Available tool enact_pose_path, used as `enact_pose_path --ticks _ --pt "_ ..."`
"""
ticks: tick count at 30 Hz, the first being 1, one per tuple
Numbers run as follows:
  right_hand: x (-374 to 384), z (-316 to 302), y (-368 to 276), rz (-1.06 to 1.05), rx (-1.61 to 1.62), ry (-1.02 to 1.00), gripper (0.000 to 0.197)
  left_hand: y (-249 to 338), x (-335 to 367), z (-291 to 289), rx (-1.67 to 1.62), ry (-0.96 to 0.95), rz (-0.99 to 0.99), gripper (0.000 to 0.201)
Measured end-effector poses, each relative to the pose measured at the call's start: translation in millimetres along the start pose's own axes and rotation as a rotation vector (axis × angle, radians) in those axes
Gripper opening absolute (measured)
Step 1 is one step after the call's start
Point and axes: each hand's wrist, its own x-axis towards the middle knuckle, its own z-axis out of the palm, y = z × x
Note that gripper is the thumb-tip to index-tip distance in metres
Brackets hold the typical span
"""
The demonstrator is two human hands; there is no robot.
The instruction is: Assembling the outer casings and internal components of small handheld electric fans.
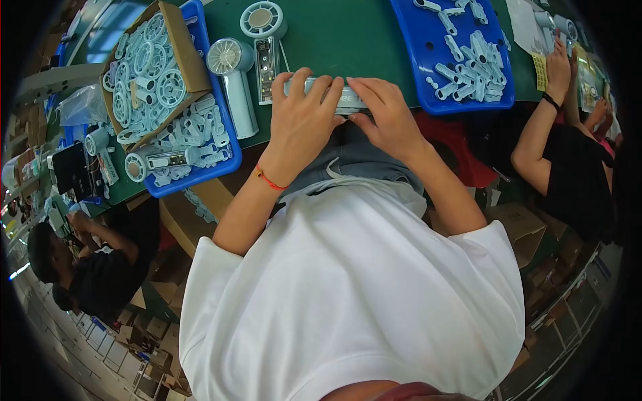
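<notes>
At the near edge of the table, both my hands grip a pale blue handheld fan's handle [349,100], lying crosswise between them. My left hand [302,110] curls its fingers over the left part and covers much of it. My right hand [388,113] pinches the right end between thumb and fingers. Just left of my hands stands a fan with an opened handle [265,67] showing its inner parts. Beside that lies a closed pale blue fan [235,87] with a round head.
Left, a blue tray [231,160] bears a cardboard box [190,50] of round fan parts and loose handle shells. Right, another blue tray [438,105] holds small pale blue pieces. The tabletop [334,33] is green. Other people sit at both sides, one with a raised forearm [538,127].
</notes>
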Motion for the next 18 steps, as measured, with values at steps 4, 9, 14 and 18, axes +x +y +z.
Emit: enact_pose_path --ticks 4,9,14,18 --pt "-2 10 3 -0.088 -0.031 0.16 0.052 -2 3 2 0.011 0.047 0.013 0.047" --pt "-3 13 5 -0.109 -0.007 0.204 0.048 -2 2 2 -0.015 0.041 0.016 0.046" --pt "2 1 -7 -0.088 -0.178 0.091 0.047 -6 3 2 0.002 0.032 0.051 0.049" --pt "1 7 -1 -0.06 -0.109 0.118 0.048 -16 7 0 -0.106 0.013 0.082 0.049"
